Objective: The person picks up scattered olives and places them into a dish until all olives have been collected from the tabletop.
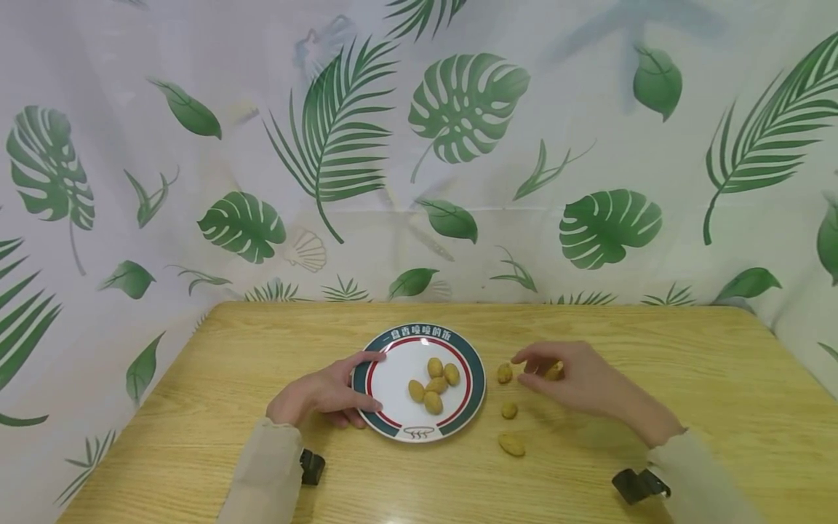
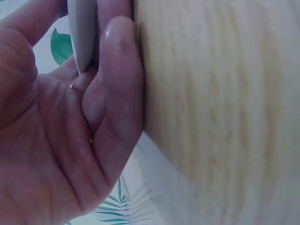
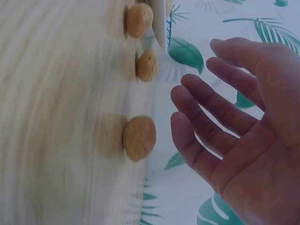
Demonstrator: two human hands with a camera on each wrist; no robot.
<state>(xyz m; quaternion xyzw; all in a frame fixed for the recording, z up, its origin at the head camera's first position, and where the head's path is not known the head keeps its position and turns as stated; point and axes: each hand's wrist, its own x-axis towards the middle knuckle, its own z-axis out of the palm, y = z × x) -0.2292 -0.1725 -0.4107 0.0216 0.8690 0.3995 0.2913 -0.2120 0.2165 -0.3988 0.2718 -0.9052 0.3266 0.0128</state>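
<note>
A white plate (image 1: 393,382) with a dark teal rim and a red ring holds several small yellow-brown potatoes (image 1: 433,402). My left hand (image 1: 327,389) grips its left rim, with finger and thumb over the top and other fingers tucked lower. In the left wrist view, the plate's edge (image 2: 83,37) sits between the fingers. To the right of the plate, my right hand (image 1: 566,371) hovers over the table, fingers loosely bent and holding nothing. One potato (image 1: 504,373) lies just left of its fingertips; another (image 1: 554,371) is partly hidden behind the hand.
Nearer the front on the wooden table (image 1: 425,487) lie a small round potato (image 1: 509,410) and a longer one (image 1: 512,444). A white curtain (image 1: 497,182) printed with green leaves hangs along the table's far edge. Black wrist cameras (image 1: 312,466) sit at both cuffs.
</note>
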